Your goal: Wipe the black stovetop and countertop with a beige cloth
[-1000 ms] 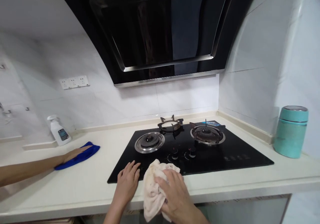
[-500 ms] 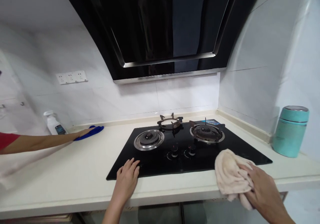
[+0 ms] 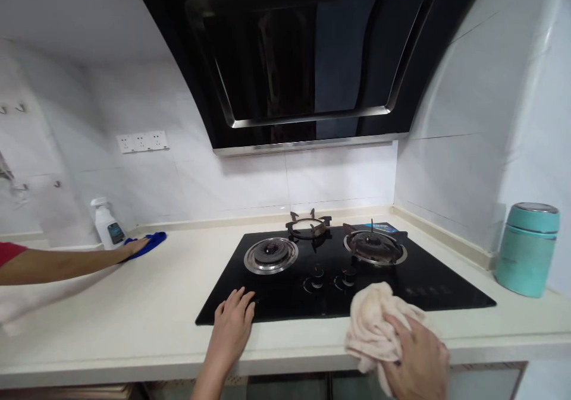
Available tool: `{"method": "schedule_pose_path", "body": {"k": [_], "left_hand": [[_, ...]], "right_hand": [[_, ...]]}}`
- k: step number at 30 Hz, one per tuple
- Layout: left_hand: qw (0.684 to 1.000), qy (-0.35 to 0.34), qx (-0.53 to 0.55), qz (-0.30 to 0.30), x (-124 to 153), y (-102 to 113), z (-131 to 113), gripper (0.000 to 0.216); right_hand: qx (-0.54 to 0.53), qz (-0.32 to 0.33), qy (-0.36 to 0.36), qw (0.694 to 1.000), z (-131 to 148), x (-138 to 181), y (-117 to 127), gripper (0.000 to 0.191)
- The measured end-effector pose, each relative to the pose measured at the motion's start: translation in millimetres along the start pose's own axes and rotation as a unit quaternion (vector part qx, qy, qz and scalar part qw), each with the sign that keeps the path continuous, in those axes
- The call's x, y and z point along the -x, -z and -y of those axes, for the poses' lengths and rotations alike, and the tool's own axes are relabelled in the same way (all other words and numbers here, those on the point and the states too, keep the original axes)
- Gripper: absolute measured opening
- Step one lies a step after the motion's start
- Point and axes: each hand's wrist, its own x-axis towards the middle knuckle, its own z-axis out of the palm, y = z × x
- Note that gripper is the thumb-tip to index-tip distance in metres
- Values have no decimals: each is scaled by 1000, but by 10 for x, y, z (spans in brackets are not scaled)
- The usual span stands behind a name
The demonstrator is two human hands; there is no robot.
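My left hand [image 3: 232,325] lies flat with fingers spread on the front left corner of the black glass hob [image 3: 428,287]. My right hand [image 3: 419,358] is closed on a crumpled beige cloth [image 3: 377,328], pressed on the counter's front edge just below the hob's front right part. The hob has two burners [image 3: 270,254] [image 3: 375,246], two knobs [image 3: 332,276] and a loose pan support [image 3: 308,226] behind.
Another person's arm [image 3: 66,263] reaches in from the left, its hand on a blue cloth [image 3: 149,242] by a white spray bottle [image 3: 107,227]. A teal canister [image 3: 529,248] stands at the right. A black range hood [image 3: 307,55] hangs overhead. A cream countertop [image 3: 147,311] runs below.
My right hand swept the beige cloth from the hob's front middle to the far right, then back left a little. The other person's blue cloth moved toward the spray bottle. My left hand stayed.
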Motion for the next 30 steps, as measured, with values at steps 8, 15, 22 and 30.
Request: {"method": "schedule_pose_path", "body": {"k": [8, 15, 22, 30], "left_hand": [[1000, -2, -8, -5, 8, -23, -1, 40], [1000, 0, -4, -1, 28, 33, -52, 37], [1000, -3, 2, -22, 52, -13, -51, 36], [1000, -3, 21, -16, 66, 7, -69, 38]], "right_hand": [[-116, 10, 163, 980, 1143, 179, -491, 54], [-161, 90, 222, 957, 1295, 125, -440, 74], [-132, 121, 250, 952, 366, 152, -485, 76], [-26, 92, 133, 987, -1643, 153, -229, 67]]}}
